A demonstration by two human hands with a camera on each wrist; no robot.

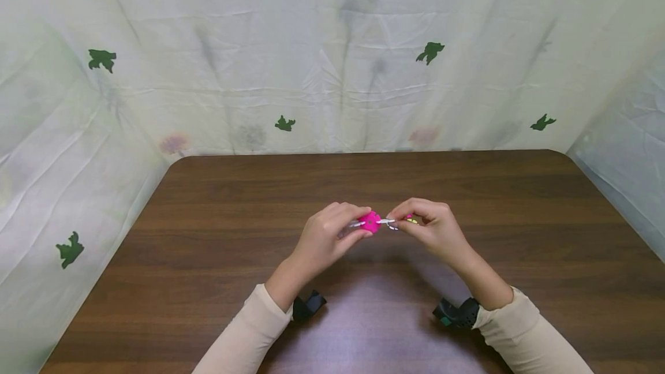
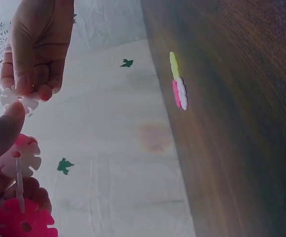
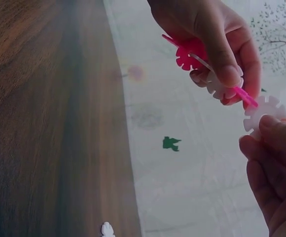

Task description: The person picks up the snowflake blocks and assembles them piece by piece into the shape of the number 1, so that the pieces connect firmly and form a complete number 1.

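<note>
My left hand (image 1: pixel 327 235) pinches a short chain of notched plastic discs joined at their slots. In the left wrist view the chain has a pink disc (image 2: pixel 39 219), a white disc seen edge-on (image 2: pixel 19 185) and another white disc (image 2: pixel 30 163) with pink beside it. My right hand (image 1: pixel 433 227) pinches a single white notched disc (image 3: pixel 254 118) between thumb and fingers. That disc meets a pink disc seen edge-on (image 3: pixel 245 97) at the chain's end in the right wrist view. Both hands are above the table, fingertips close together.
On the brown wooden table (image 1: pixel 234 281) lie a yellow disc (image 2: pixel 174 65), a pink disc (image 2: pixel 176 94) and a white disc (image 2: pixel 182 94), seen edge-on. From the head they are partly hidden behind my right hand. A pale cloth (image 1: pixel 322 74) with green shapes hangs around the table.
</note>
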